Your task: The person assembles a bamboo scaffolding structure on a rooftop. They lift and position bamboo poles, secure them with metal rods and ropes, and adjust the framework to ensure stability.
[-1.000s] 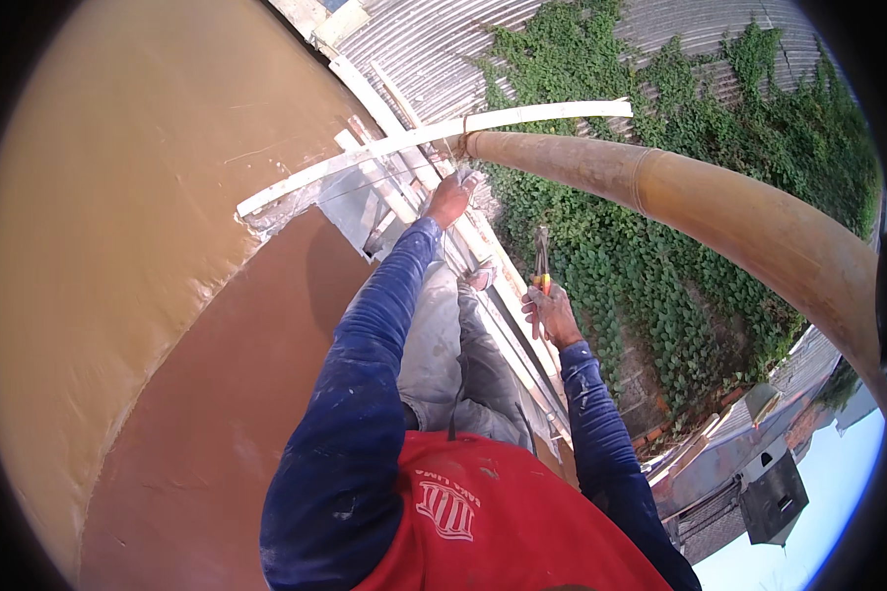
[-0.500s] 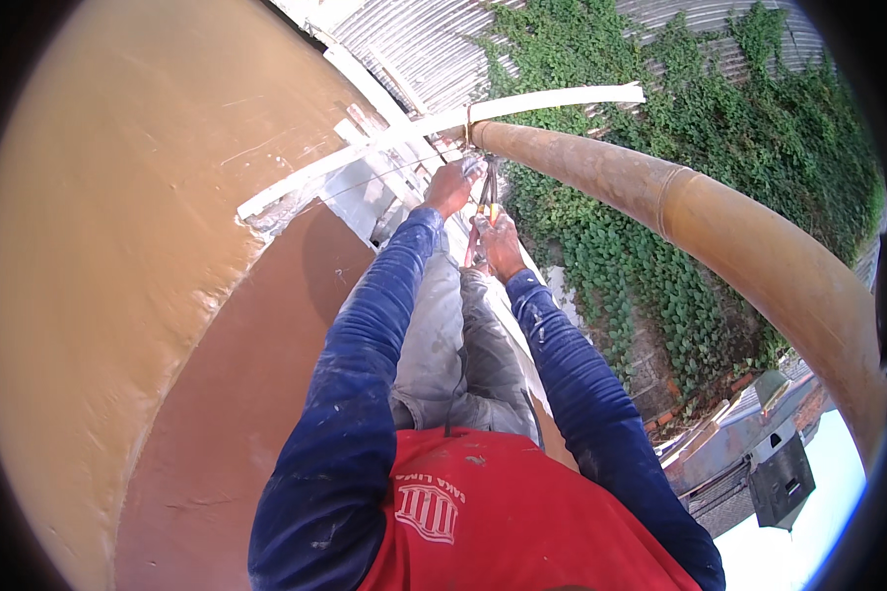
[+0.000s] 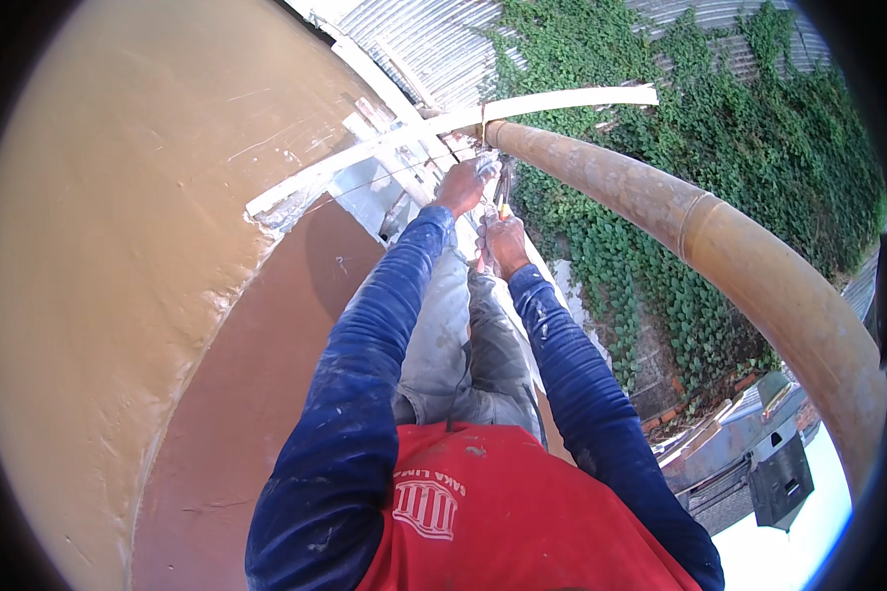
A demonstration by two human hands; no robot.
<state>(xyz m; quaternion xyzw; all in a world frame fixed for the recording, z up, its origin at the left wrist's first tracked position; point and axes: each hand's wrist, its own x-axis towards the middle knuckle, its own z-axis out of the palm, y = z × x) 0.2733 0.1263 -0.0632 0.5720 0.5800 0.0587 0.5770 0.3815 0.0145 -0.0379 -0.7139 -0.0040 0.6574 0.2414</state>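
My right hand (image 3: pixel 506 244) is closed round the handles of pliers (image 3: pixel 504 210), which have orange and red grips and dark jaws pointing away from me. Just beyond it and to the left, my left hand (image 3: pixel 460 185) is closed near the jaws, its fingertips on something small and pale that I cannot make out. Both hands are close under the spot where a bamboo pole (image 3: pixel 650 192) meets a long pale strip (image 3: pixel 404 138). A thin tie wraps that joint. What the jaws grip is too small to tell.
At left is a wall surface, tan (image 3: pixel 168 197) above and reddish brown (image 3: pixel 237 394) below. The thick bamboo pole curves along my right. Beyond it, leafy vines (image 3: pixel 641 246) cover corrugated sheets (image 3: pixel 443 39) far below. Pale boards (image 3: pixel 389 163) lie past my left hand.
The whole view has shifted slightly, so the pole and strip appear a little further right. Both hands stay at the joint, and less of the pliers' handles shows now.
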